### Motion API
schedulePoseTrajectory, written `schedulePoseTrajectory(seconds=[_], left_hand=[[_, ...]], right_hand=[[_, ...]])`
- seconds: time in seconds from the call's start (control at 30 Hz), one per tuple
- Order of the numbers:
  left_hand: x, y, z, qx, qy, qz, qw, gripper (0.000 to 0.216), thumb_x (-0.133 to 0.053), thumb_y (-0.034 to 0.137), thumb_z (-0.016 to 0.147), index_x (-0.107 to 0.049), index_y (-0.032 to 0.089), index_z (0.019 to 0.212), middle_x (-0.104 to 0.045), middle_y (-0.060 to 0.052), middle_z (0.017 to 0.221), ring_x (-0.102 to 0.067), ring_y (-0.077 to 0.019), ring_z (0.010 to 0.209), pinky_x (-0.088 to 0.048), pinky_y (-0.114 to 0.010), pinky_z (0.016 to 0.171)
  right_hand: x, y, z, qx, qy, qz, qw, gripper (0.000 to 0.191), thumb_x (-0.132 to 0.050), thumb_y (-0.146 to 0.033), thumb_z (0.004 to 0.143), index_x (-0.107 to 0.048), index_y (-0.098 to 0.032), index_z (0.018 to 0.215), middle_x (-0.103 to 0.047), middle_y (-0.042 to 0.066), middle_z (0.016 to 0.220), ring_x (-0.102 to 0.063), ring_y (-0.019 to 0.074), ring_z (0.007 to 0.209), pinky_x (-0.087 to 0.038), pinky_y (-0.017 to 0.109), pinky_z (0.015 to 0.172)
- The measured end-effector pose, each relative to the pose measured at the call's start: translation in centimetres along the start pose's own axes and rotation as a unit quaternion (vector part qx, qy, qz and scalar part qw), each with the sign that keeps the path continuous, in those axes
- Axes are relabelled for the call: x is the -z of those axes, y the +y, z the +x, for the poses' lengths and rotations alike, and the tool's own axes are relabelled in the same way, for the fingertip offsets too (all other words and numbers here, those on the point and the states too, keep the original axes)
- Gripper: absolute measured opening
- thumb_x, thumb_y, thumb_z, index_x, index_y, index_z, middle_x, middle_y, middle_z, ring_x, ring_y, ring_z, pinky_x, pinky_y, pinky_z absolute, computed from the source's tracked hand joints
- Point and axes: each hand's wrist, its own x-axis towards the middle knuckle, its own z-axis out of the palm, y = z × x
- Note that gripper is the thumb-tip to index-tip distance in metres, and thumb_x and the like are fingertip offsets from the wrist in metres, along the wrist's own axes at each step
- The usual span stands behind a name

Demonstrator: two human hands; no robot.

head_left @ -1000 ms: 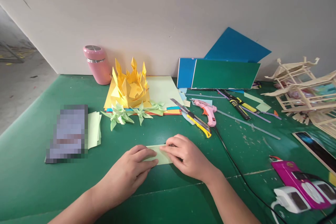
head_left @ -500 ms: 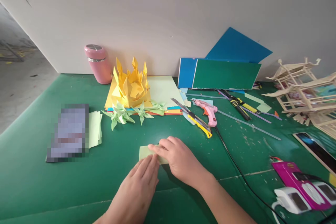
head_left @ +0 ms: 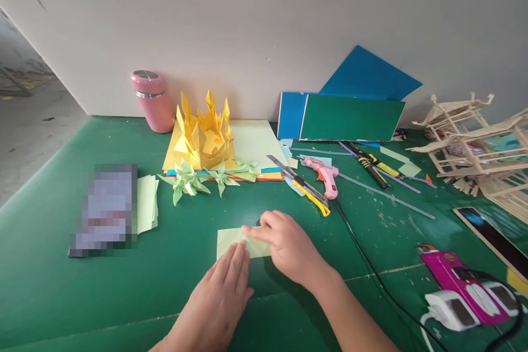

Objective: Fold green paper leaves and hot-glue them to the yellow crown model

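Observation:
A folded piece of light green paper (head_left: 229,237) lies on the green tabletop in front of me, its long side running left to right. My left hand (head_left: 220,289) rests flat, fingers stretched, with the fingertips pressing the paper's near middle. From the right, my right hand (head_left: 289,247) covers the paper's right end; its index finger points left along the upper edge while the other fingers curl in. The right thumb is hidden. Beyond the hands sit several green paper flowers (head_left: 187,180) and a yellow folded-paper crown shape (head_left: 202,140).
A blurred-out phone-like object (head_left: 109,206) partly covers green paper slips (head_left: 146,203) at left. A pink flask (head_left: 154,102) stands behind. To the right are a utility knife (head_left: 303,190), pink glue gun (head_left: 325,176) with cord, magenta power strip (head_left: 466,286), phone (head_left: 495,242) and stick model (head_left: 474,143).
My right hand has slid right along the paper, uncovering more of its middle. The left hand stays pressed on it, its thumb now sticking out to the right. The whole view shifts slightly.

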Motion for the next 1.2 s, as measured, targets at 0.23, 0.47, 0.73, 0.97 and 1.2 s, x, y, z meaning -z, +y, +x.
schedulePoseTrajectory(seconds=[0.23,0.47,0.73,0.97,1.2], left_hand=[[1.2,-1.2,0.8,0.003,0.002,-0.062,0.998,0.036,-0.044,0.018,0.087,-0.063,0.008,0.115,-0.064,-0.017,0.122,-0.058,-0.0279,0.114,-0.053,-0.036,0.089],[1.6,-2.6,1.5,0.029,0.039,-0.156,0.987,0.035,-0.049,0.025,0.086,-0.058,0.016,0.119,-0.068,-0.010,0.112,-0.063,-0.0256,0.104,-0.051,-0.040,0.092],[1.7,-3.4,1.7,0.033,0.030,-0.236,0.971,0.030,-0.053,0.021,0.084,-0.061,0.018,0.112,-0.066,-0.010,0.115,-0.060,-0.0264,0.112,-0.048,-0.045,0.098],[1.7,-3.8,1.8,0.027,0.015,-0.294,0.955,0.044,-0.073,0.040,0.069,-0.062,0.018,0.107,-0.067,-0.012,0.112,-0.061,-0.0315,0.109,-0.051,-0.050,0.093],[2.4,-3.8,2.2,0.021,0.014,-0.320,0.947,0.024,-0.070,0.030,0.074,-0.063,0.017,0.092,-0.069,-0.010,0.104,-0.062,-0.0289,0.104,-0.051,-0.048,0.093]], right_hand=[[1.5,2.8,-1.5,-0.024,0.103,-0.004,0.994,0.039,-0.040,-0.003,0.086,-0.075,-0.021,0.088,-0.053,0.005,0.069,-0.047,0.0181,0.067,-0.040,0.030,0.058],[0.4,0.9,-0.7,-0.023,0.079,0.091,0.992,0.024,-0.057,-0.016,0.085,-0.066,-0.020,0.107,-0.060,0.007,0.094,-0.055,0.0209,0.089,-0.050,0.036,0.078],[-0.9,-0.2,-0.4,-0.053,0.092,0.136,0.985,0.019,-0.057,-0.011,0.083,-0.064,-0.021,0.097,-0.061,0.006,0.091,-0.058,0.0209,0.088,-0.050,0.036,0.078],[-1.4,-0.6,-0.2,-0.060,0.107,0.082,0.989,0.030,-0.049,-0.016,0.088,-0.058,-0.019,0.116,-0.060,0.010,0.098,-0.055,0.0235,0.089,-0.050,0.042,0.078],[-1.6,-1.2,0.2,-0.107,0.114,0.248,0.956,0.023,-0.057,-0.009,0.078,-0.055,-0.021,0.098,-0.062,0.001,0.081,-0.056,0.0159,0.074,-0.049,0.030,0.070]])
